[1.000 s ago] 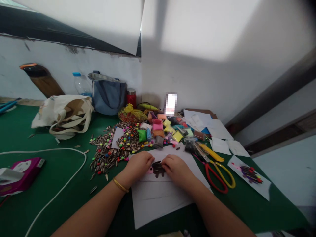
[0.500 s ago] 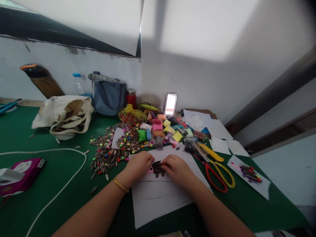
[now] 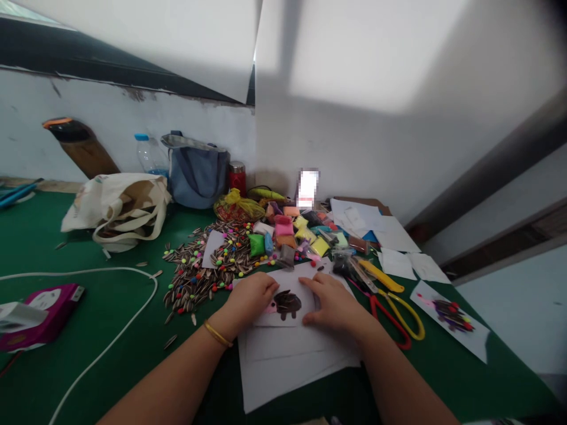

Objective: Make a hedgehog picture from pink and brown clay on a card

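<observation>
Right hand [image 3: 334,304] drawn back from the seed figure [image 3: 287,304], fingers [image 3: 310,283] spread, grip open and flat on the paper sheet [image 3: 287,369]. Left hand [image 3: 248,298], gold bangle [image 3: 217,333] on its wrist, curled on the sheet at the figure's 9 o'clock, just beside a pink patch [image 3: 270,307]; grip closed or not, impossible to tell.

Figure still on the sheet between both hands: rounded, dark brown, lying flat. At 10 o'clock from the sheet, striped seeds [image 3: 195,283] mixed with colored beads [image 3: 230,251], spread on the green bench [image 3: 110,307]. At 12 o'clock, a heap of clay packets [image 3: 283,233]. At 3 o'clock, red-and-yellow scissors [image 3: 394,319], a yellow knife [image 3: 381,275] just above them, and farther out a seed-decorated card [image 3: 449,316]. At 9 o'clock, a white cable [image 3: 101,270], a purple box [image 3: 44,316] beyond it, and a canvas tote [image 3: 117,209] toward 10 o'clock.
</observation>
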The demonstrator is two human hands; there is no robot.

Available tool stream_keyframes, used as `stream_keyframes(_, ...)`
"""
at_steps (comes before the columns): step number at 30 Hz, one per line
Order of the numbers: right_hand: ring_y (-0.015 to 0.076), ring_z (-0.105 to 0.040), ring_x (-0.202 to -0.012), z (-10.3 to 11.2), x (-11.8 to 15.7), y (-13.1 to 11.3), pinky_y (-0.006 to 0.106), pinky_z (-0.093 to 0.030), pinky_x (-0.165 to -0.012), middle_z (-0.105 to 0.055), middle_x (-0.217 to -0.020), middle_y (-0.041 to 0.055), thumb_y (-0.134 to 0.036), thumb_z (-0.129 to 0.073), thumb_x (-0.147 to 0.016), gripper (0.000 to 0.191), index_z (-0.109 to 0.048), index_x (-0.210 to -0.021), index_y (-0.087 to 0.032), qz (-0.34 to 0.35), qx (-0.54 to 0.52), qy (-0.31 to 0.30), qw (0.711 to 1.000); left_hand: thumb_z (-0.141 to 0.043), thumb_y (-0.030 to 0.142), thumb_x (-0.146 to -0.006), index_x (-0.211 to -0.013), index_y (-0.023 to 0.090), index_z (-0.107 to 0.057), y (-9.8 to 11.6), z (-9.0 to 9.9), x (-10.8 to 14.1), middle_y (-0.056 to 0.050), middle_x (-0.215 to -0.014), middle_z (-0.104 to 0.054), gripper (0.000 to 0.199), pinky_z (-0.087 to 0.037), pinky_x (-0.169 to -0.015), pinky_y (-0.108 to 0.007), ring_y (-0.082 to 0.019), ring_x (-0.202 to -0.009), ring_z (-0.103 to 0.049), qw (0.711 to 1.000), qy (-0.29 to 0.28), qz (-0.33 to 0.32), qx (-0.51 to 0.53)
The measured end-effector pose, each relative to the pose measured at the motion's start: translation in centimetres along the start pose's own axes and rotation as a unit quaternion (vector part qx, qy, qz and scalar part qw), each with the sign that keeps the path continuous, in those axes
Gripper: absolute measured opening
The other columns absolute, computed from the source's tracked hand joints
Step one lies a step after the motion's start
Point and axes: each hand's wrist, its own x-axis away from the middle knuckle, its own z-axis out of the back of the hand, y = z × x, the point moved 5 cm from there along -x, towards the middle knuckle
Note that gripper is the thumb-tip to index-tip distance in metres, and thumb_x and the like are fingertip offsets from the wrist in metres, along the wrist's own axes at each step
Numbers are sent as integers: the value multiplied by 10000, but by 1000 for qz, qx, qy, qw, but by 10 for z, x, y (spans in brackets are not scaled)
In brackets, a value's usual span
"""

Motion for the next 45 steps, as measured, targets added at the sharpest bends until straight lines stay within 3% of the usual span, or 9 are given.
stream_keyframes(7,291,-503,-1142,0,-5,7,401,-388,-965,-548,-1225,109,-420,-780,-704,704,-529,-1344,-267,-16,-13,25,999,-543,355,-844,-862,172,-745,-9,7,-3,-42,-836,-667,273,-430,-723,-266,-171,-793,-580,969,56,39,237)
stream_keyframes(11,268,-538,-1091,4,-7,9,379,-418,-935,-590,-1152,99,-321,-740,-761,549,-583,-1279,-236,-17,-30,59,998,-389,346,-884,-1101,140,-689,-10,4,2,-33,-795,-594,424,-362,-519,-220,-111,-613,-489,890,17,93,445)
stream_keyframes(15,212,-584,-935,13,-7,2,337,-461,-852,-623,-1003,75,-276,-633,-854,337,-629,-1183,-201,16,-95,144,985,-479,268,-820,-1230,120,-608,-2,1,5,-34,-846,-559,454,-287,-469,-201,-58,-539,-384,828,-33,84,553)
stream_keyframes(18,189,-593,-865,16,-5,-12,318,-472,-809,-636,-908,57,-264,-540,-913,234,-646,-1111,-200,66,-164,190,966,-550,305,-822,-1325,176,-521,6,-3,6,-4,-817,-548,521,-290,-472,-197,-49,-524,-376,837,-81,65,537)
stream_keyframes(22,173,-620,-852,8,-4,-34,296,-483,-785,-675,-927,47,-257,-548,-906,192,-660,-1057,-216,110,-248,148,951,-552,362,-861,-1412,223,-395,21,-9,9,21,-752,-544,589,-300,-480,-190,-74,-566,-449,841,-140,17,522)
stream_keyframes(32,132,-574,-698,0,-5,-36,235,-421,-611,-646,-771,-2,-159,-595,-797,66,-647,-803,-199,50,-315,151,936,-569,333,-870,-1305,157,-504,28,-9,9,-31,-802,-620,473,-348,-504,-188,-110,-648,-536,845,-156,-55,509)
stream_keyframes(36,135,-561,-717,7,-4,-30,242,-415,-645,-617,-758,-10,-143,-579,-795,76,-627,-775,-198,51,-290,165,941,-541,352,-873,-1284,171,-544,22,-6,8,-47,-848,-660,449,-446,-588,-239,-148,-694,-590,890,-110,-36,441)
stream_keyframes(40,150,-553,-753,17,-3,-11,258,-411,-674,-600,-770,3,-134,-578,-784,86,-626,-740,-191,10,-243,172,955,-451,276,-883,-1096,195,-678,0,8,1,-67,-1092,-685,322,-465,-884,-324,-214,-997,-620,964,48,0,262)
stream_keyframes(45,150,-554,-759,10,-6,-3,255,-408,-675,-581,-776,8,-99,-596,-738,104,-642,-701,-185,-7,-196,127,972,-426,220,-849,-1050,230,-702,-20,7,-4,-29,-1110,-705,342,-458,-933,-332,-226,-1047,-630,989,58,41,129)
